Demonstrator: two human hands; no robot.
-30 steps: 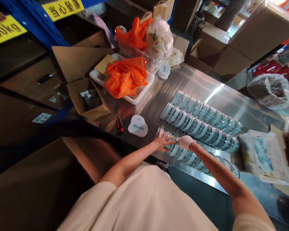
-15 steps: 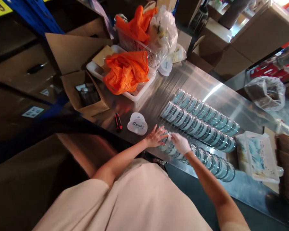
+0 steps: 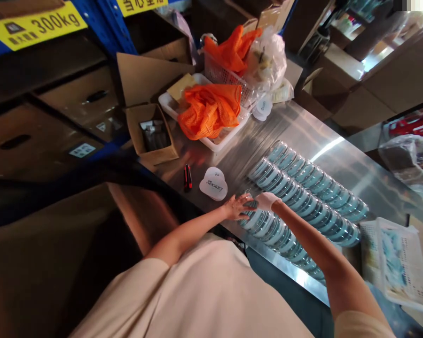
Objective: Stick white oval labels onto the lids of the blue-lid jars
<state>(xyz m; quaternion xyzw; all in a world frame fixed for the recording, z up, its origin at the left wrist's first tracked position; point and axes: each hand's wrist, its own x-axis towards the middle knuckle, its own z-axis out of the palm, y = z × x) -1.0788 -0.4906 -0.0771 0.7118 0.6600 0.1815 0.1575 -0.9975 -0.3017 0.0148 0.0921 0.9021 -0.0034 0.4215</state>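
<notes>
My bare left hand (image 3: 238,207) lies with its fingers spread over the near end of the closest row of clear round containers (image 3: 275,230). These stand on edge, packed side by side, with pale blue-green showing through them. Beside it, my right hand (image 3: 267,201) wears a white glove and reaches to the same end of the row, close to the left fingertips. Its fingers are mostly hidden, so what they hold, if anything, does not show. A white cloud-shaped card (image 3: 213,184) with "beauty" lettering lies left of my hands, near a red and black box cutter (image 3: 187,178).
Two more container rows (image 3: 306,197) run behind on the steel table (image 3: 229,162). A white tray (image 3: 216,146) with orange mesh cloth (image 3: 211,110) stands at the back left, beside an open carton (image 3: 136,136). A white perforated basket (image 3: 418,253) is at the right.
The view has shifted left, so the table things appear further right. My right hand has turned, and its fingers, visible before at the containers, are now mostly hidden. My left hand stays at the row's end.
</notes>
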